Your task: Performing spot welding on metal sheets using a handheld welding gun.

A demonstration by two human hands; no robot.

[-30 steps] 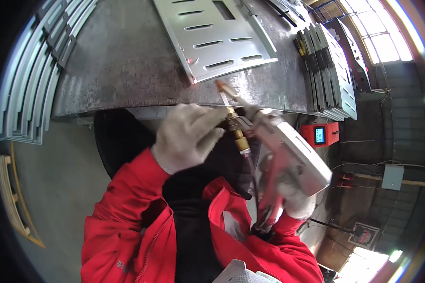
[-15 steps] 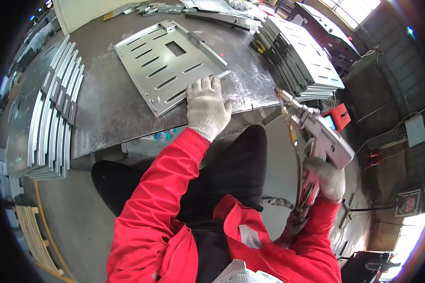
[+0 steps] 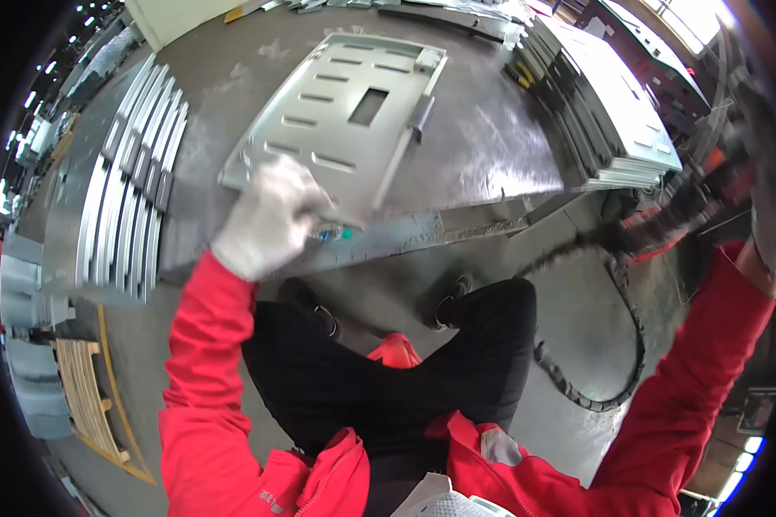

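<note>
On the steel table (image 3: 224,60) lies a flat metal panel (image 3: 319,116) with several slots, a rectangular cutout and a raised rim. My gloved left hand (image 3: 272,215) is closed at the panel's near left corner, fingers curled over its edge, slightly smeared by motion. Far out at the right rim, my right arm reaches forward. My right hand (image 3: 763,224) is dark and blurred there, its fingers not readable. Beside it is the welding torch's red and black handle (image 3: 672,226), with its sleeved cable (image 3: 634,345) looping down to the floor.
Stacks of bent metal panels stand at the table's left (image 3: 129,181) and right (image 3: 608,103). Yellow-handled pliers (image 3: 519,75) lie by the right stack. Metal offcuts (image 3: 336,4) and a dark bar (image 3: 440,23) sit at the far edge. A wooden pallet (image 3: 90,396) rests on the floor.
The panel has turned on the table, its near end swinging left. My left hand has moved left with that end. My right hand and the torch have swung out to the far right and forward.
</note>
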